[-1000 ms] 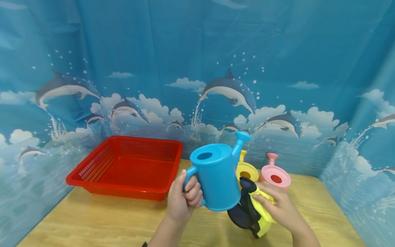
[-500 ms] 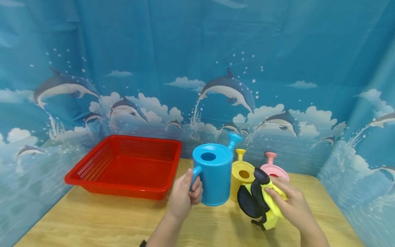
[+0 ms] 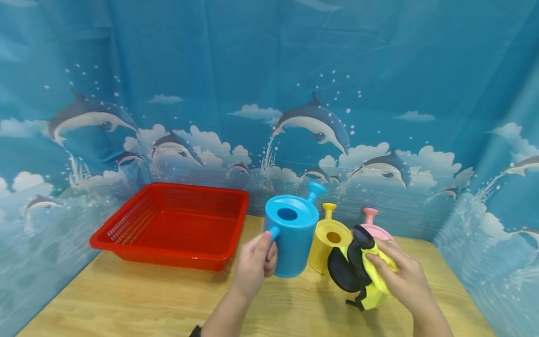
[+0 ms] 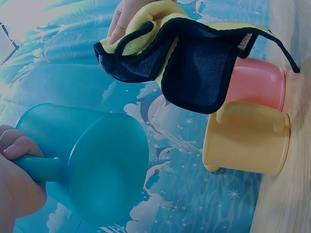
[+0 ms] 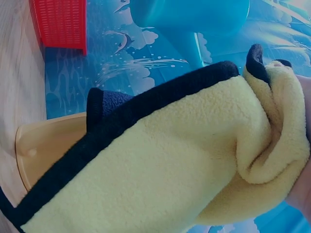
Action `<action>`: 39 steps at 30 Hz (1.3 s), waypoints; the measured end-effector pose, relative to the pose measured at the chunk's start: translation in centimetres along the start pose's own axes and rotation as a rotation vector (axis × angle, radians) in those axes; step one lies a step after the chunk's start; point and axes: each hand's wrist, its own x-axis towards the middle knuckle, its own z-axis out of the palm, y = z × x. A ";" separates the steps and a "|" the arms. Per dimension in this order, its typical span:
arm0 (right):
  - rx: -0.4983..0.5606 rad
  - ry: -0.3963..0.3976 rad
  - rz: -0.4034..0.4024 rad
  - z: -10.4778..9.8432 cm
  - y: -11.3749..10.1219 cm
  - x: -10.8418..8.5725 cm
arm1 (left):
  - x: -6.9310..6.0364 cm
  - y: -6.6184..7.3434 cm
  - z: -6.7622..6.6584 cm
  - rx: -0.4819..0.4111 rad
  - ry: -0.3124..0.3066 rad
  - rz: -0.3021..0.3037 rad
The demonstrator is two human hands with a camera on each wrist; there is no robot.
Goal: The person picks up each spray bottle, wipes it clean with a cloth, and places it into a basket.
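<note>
A blue watering can (image 3: 291, 243) is held above the table by my left hand (image 3: 254, 264), whose fingers wrap round its handle. In the left wrist view the underside of the can (image 4: 109, 170) shows, off the tabletop. My right hand (image 3: 402, 276) grips a bunched cloth (image 3: 376, 276), yellow on one side and dark navy on the other, with a dark edging. The cloth hangs apart from the blue can, its flap drooping in front of a yellow watering can (image 3: 322, 252). Behind the cloth and right hand, a pink watering can (image 3: 376, 230) is partly hidden.
On the left of the wooden table (image 3: 147, 299) stands a red plastic basket (image 3: 168, 260) with perforated sides; nothing shows inside it. A blue curtain (image 3: 236, 56) printed with dolphins hangs behind the table and along its sides.
The blue can has moved back and down a little, and its spout has swung away. The cloth in my right hand has moved right, away from the blue can, uncovering more of the yellow can.
</note>
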 end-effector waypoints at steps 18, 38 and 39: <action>-0.021 0.021 0.010 -0.5 0.1 0.2 | -0.1 -0.6 0.0 0.568 0.055 0.258; -0.048 0.027 0.005 -0.5 0.2 0.2 | -0.1 -1.2 0.5 0.978 -0.022 0.542; -0.053 0.026 0.008 -0.5 0.2 0.2 | -0.1 -1.3 0.5 0.995 -0.026 0.549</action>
